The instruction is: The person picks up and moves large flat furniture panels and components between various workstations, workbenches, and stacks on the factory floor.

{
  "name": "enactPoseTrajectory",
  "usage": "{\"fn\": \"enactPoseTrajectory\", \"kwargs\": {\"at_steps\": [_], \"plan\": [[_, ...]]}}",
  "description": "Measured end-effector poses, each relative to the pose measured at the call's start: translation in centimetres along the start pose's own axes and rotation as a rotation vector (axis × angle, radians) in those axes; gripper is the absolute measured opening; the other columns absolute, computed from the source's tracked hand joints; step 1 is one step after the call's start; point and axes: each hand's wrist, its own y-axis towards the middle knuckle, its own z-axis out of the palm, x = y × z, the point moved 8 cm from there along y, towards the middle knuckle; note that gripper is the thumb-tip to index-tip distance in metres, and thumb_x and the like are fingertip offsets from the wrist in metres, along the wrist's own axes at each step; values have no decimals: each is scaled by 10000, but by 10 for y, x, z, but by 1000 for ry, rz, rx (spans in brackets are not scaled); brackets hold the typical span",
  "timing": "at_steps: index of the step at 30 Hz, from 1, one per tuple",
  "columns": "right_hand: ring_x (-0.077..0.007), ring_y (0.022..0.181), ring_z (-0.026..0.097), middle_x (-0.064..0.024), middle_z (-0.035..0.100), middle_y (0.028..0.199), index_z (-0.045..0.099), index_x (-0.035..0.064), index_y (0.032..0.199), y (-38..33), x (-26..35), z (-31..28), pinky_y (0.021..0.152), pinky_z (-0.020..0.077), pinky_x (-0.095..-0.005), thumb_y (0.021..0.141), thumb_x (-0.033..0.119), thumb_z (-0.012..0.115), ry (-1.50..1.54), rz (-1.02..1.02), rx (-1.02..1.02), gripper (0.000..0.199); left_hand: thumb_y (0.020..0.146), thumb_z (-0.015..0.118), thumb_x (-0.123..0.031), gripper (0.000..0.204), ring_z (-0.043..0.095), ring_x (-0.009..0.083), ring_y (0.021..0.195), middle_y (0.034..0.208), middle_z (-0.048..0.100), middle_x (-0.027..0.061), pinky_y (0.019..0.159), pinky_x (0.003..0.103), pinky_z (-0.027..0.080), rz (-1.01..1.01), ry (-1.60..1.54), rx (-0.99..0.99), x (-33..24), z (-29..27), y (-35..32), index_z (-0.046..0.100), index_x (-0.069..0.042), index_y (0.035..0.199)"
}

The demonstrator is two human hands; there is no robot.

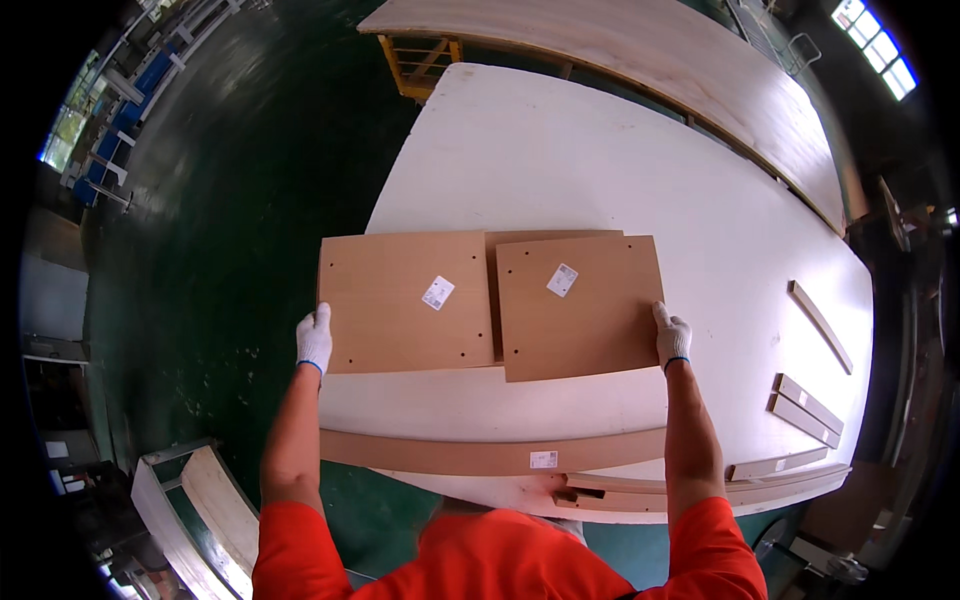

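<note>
My left hand (314, 338), in a white knit glove, grips the left edge of a flat brown panel (400, 310) with its fingers closed. On the right, my gloved right hand (673, 336) is closed on the outer edge of a second brown panel (590, 325), which lies slightly askew. Both panels have small dark holes near their corners and a white label on top. Between and behind them, part of another brown panel (553, 235) shows underneath. Most of the fingers are hidden below the panel edges; the thumbs show.
The panels are over a white-topped table (500, 140). A long brown board (430, 450) lies along its near edge, with narrow strips (805, 410) at the right. Beyond stands another long wooden-topped table (600, 35). A wooden frame (205, 520) is on the green floor, lower left.
</note>
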Motion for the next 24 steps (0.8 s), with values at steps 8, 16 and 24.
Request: {"fn": "enactPoseTrajectory", "kwargs": {"at_steps": [8, 16, 24], "plan": [[-308, 763, 659, -154, 687, 776, 666, -4, 839, -23, 59, 28, 738, 517, -407, 823, 649, 699, -451, -100, -185, 654, 878, 642, -601, 628, 660, 432, 931, 1007, 713, 212, 795, 455, 522, 79, 559, -5, 6, -8, 28, 691, 8, 1026], [-388, 1189, 585, -241, 565, 1345, 482, 7, 1409, -53, 61, 86, 995, 474, -465, 788, 646, 697, -492, -131, -103, 916, 898, 708, -194, 871, 491, 270, 1320, 1483, 456, 198, 1095, 364, 410, 2, -130, 377, -12, 34, 38, 195, 8, 1572], [-319, 979, 694, -196, 716, 1057, 624, -32, 1205, -66, 58, 60, 874, 540, -394, 735, 434, 802, -239, -16, 61, 685, 859, 741, -153, 891, 543, 280, 1258, 1438, 494, 213, 1053, 359, 455, -84, -109, 291, -7, 35, -2, 215, 57, 1547]]}}
